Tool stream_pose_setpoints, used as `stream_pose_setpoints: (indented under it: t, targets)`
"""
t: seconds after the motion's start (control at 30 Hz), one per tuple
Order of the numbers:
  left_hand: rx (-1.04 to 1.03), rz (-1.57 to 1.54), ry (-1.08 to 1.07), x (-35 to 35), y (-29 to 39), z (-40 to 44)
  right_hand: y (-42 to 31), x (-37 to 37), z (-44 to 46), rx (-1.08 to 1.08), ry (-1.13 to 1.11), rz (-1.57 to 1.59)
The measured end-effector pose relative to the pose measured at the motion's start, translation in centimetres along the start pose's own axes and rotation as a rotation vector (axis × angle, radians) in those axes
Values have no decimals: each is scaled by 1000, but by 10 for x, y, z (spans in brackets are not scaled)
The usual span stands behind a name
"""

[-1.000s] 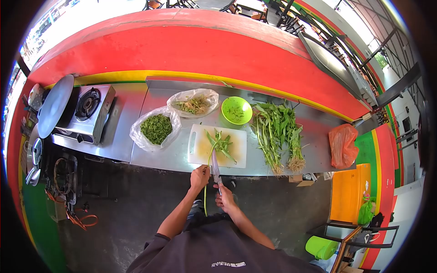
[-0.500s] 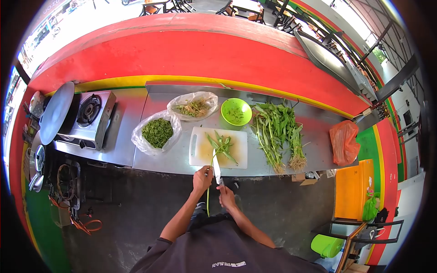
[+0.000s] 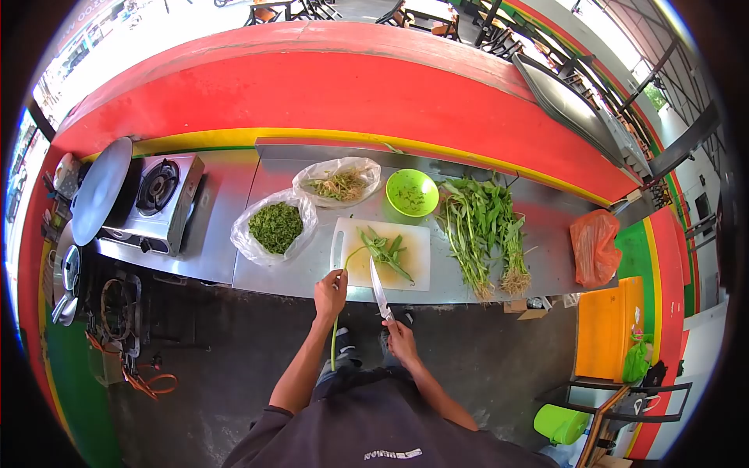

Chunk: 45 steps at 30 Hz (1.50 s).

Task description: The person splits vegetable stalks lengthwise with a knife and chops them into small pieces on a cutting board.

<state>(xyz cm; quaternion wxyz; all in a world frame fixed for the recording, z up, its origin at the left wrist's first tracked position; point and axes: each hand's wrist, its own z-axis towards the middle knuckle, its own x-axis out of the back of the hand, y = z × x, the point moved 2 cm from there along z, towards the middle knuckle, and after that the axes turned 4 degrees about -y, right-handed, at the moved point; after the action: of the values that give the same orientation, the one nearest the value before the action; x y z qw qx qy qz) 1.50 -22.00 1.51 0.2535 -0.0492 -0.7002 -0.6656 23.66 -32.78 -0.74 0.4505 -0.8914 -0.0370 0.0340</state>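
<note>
My left hand (image 3: 331,293) is closed around the long green stem of a leafy vegetable (image 3: 384,248), which looks like water spinach. Its leaves lie on the white cutting board (image 3: 340,243), while the stem's lower end hangs below my hand, past the counter edge. In my right hand (image 3: 402,342) is a kitchen knife (image 3: 378,287). The blade points up and away from me, its tip over the board just under the leaves. Beyond the board stands a lime-green bowl (image 3: 425,187) with some green pieces inside.
Left of the board are a plastic bag of chopped greens (image 3: 275,228) and a bag of root ends (image 3: 337,184). Bunches of greens (image 3: 480,226) lie to the right, with an orange bag (image 3: 595,248) farther along. A gas stove (image 3: 168,199) stands at far left.
My left hand has moved left with the stem, which now bends away from the blade. My right hand has shifted slightly right and towards me with the knife.
</note>
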Motion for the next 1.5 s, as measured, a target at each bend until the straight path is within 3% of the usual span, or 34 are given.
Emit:
stream_pose_setpoints:
  t: [0.23, 0.5, 1.5]
  targets:
    - [-54, 199, -188, 5, -17, -8, 2, 4, 6, 78, 74, -21]
    - [3, 172, -180, 1, -21, -40, 5, 2, 18, 370, 249, -467]
    - [48, 85, -240, -7, -17, -60, -21, 11, 12, 258, 278, -880]
